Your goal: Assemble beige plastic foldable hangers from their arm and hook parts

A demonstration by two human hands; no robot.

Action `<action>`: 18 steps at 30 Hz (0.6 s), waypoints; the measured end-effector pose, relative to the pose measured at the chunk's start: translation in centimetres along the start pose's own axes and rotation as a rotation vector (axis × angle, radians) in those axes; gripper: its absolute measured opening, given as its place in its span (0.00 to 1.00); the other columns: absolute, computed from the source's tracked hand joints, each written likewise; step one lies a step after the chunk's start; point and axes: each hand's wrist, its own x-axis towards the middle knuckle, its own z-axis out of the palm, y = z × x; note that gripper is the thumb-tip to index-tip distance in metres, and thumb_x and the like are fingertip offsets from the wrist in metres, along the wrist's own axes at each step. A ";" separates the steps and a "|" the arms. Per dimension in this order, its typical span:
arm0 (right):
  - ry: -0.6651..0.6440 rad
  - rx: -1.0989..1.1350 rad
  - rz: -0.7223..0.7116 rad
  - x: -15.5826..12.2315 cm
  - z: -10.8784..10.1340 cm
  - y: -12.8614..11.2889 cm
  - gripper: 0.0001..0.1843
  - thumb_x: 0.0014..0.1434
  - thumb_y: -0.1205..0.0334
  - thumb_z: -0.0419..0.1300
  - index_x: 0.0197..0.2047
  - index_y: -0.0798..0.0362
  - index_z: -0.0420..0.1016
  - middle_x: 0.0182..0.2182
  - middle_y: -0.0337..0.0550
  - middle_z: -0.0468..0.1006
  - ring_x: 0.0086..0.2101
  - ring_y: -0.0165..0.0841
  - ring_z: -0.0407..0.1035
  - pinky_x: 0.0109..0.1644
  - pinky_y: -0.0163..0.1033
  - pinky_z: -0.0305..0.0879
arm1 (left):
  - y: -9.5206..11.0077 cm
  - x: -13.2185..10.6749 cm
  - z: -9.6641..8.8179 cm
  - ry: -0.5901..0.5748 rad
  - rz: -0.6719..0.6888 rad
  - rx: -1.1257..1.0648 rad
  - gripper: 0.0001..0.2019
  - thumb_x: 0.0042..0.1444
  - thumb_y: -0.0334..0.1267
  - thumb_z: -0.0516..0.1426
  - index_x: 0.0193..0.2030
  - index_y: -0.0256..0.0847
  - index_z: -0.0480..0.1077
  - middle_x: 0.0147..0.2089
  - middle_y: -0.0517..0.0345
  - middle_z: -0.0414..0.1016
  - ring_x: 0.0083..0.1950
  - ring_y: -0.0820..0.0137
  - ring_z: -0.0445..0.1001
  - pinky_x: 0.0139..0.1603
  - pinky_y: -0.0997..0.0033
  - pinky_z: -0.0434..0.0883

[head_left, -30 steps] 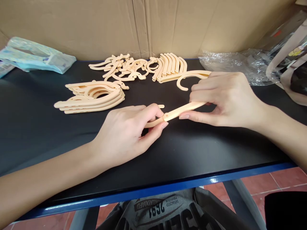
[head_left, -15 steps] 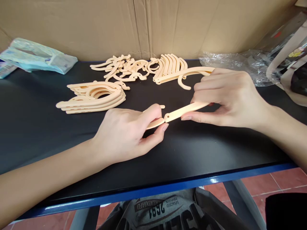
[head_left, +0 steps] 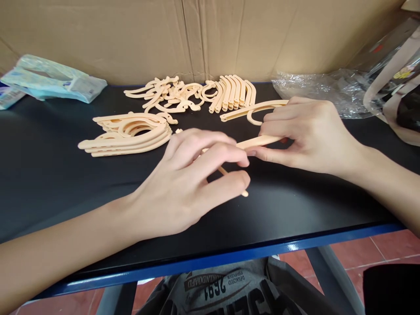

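My right hand [head_left: 306, 131] is closed around a partly assembled cream plastic folding hanger [head_left: 259, 141]. One hanger arm points left from its fingers, while another arm and the curved hook stick out above. My left hand [head_left: 193, 179] is just left of it, fingers bent round a loose hanger arm [head_left: 244, 192]. Only short bits of that loose arm show below the thumb and between the fingers; the rest is hidden. The left fingertips overlap the near arm's end, and whether they touch it I cannot tell.
Folded hangers [head_left: 131, 139] lie stacked at left. Behind are a heap of loose hooks [head_left: 167, 96] and a row of hanger arms [head_left: 238, 92]. A blue tissue pack [head_left: 55, 81] lies far left, clear plastic wrap [head_left: 315, 89] at right. Cardboard [head_left: 131, 39] stands along the back.
My left hand has loosened its pinch, its fingers have spread and shifted right, and the loose arm in it has turned. My right hand has moved slightly left, still gripping the hanger.
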 end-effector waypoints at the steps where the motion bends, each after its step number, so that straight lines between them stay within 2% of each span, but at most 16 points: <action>1: -0.008 0.007 0.003 0.0 0.0 0.0 0.28 0.71 0.42 0.50 0.26 0.50 0.72 0.21 0.36 0.67 0.24 0.30 0.59 0.35 0.41 0.55 | 0.1 0.2 -0.1 0.020 -0.057 -0.037 0.05 0.68 0.35 0.56 0.43 0.51 0.72 0.47 0.64 0.79 0.57 0.65 0.74 0.59 0.63 0.69; 3: -0.034 0.022 -0.002 -0.1 0.0 0.0 0.27 0.71 0.42 0.50 0.28 0.50 0.75 0.22 0.37 0.68 0.25 0.31 0.60 0.35 0.41 0.55 | 0.2 0.4 -0.4 0.041 -0.109 -0.112 0.07 0.67 0.33 0.57 0.43 0.53 0.74 0.46 0.65 0.78 0.57 0.67 0.76 0.59 0.65 0.72; 4: -0.044 0.030 -0.010 0.0 0.0 0.0 0.27 0.71 0.42 0.51 0.28 0.50 0.75 0.22 0.37 0.69 0.25 0.31 0.61 0.36 0.41 0.55 | 0.2 0.5 -0.6 0.042 -0.094 -0.148 0.09 0.67 0.30 0.56 0.44 0.52 0.74 0.46 0.64 0.78 0.55 0.69 0.76 0.57 0.67 0.73; 7: -0.054 0.036 -0.032 0.0 0.1 -0.3 0.28 0.71 0.41 0.51 0.27 0.50 0.73 0.21 0.37 0.67 0.25 0.31 0.59 0.36 0.41 0.56 | 0.0 0.4 -0.8 0.039 -0.081 -0.268 0.11 0.66 0.23 0.55 0.43 0.46 0.71 0.49 0.61 0.79 0.49 0.75 0.79 0.48 0.73 0.76; 9: -0.060 0.016 -0.037 0.1 0.1 -0.5 0.29 0.71 0.40 0.50 0.25 0.50 0.70 0.21 0.36 0.66 0.24 0.31 0.57 0.36 0.41 0.57 | -0.2 0.2 -0.6 0.043 -0.194 -0.365 0.08 0.66 0.26 0.58 0.41 0.45 0.70 0.47 0.63 0.80 0.44 0.77 0.79 0.44 0.75 0.77; 12: -0.082 -0.027 -0.029 0.1 0.3 -0.5 0.31 0.71 0.38 0.48 0.24 0.50 0.67 0.21 0.37 0.67 0.24 0.31 0.58 0.35 0.41 0.57 | -0.6 0.0 0.0 0.034 -0.362 -0.494 0.09 0.64 0.26 0.57 0.38 0.45 0.68 0.46 0.64 0.79 0.45 0.76 0.79 0.42 0.77 0.78; 15: -0.079 -0.066 -0.028 0.1 0.4 -0.5 0.32 0.71 0.36 0.47 0.25 0.51 0.70 0.22 0.40 0.72 0.26 0.32 0.63 0.36 0.42 0.58 | -1.0 -0.1 0.6 0.009 -0.491 -0.487 0.07 0.63 0.27 0.58 0.40 0.45 0.66 0.42 0.63 0.77 0.43 0.74 0.79 0.43 0.75 0.78; 18: -0.047 -0.095 -0.048 0.1 0.4 -0.5 0.32 0.71 0.38 0.47 0.26 0.51 0.73 0.25 0.41 0.77 0.28 0.34 0.68 0.38 0.43 0.60 | -1.2 0.0 0.8 -0.062 -0.472 -0.387 0.09 0.60 0.27 0.59 0.42 0.45 0.66 0.39 0.65 0.76 0.38 0.75 0.77 0.39 0.77 0.75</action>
